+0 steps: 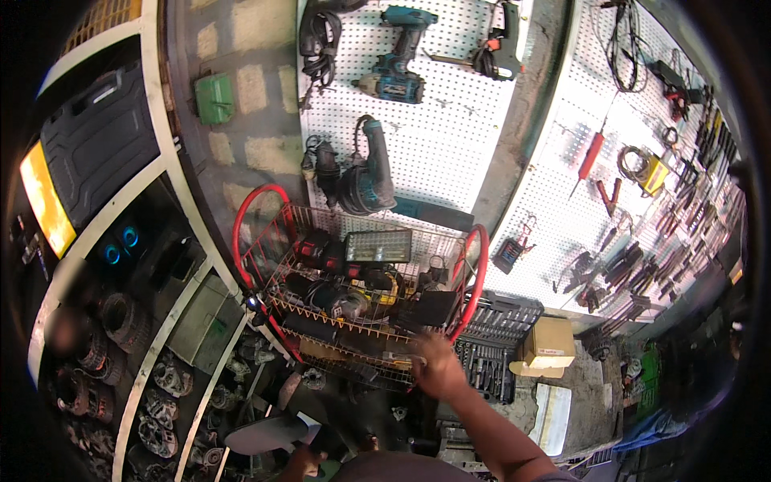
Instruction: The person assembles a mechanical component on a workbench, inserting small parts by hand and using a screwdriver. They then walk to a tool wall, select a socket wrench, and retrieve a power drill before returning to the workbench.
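My right hand (438, 368) reaches to the front right corner of a red-framed wire basket rack (478, 265); its fingers are smeared by motion, and whether they hold anything cannot be made out. Low in the picture, my left hand (302, 463) is partly cut off and looks closed, beside a flat grey rounded piece (267, 435) whose kind is unclear. In the rack's upper basket lie a rectangular LED work light (377, 247), red-and-black power tools (312, 249) and a grinder-like tool (349, 304). Darker items lie on its lower tier.
A pegboard behind holds a blue impact wrench (397, 60), a circular-saw-like tool (369, 173) and several hand tools. Right of the rack are a socket set (486, 365) and a cardboard box (548, 344) on a bench (590, 402). Metal shelving (165, 337) with parts stands left.
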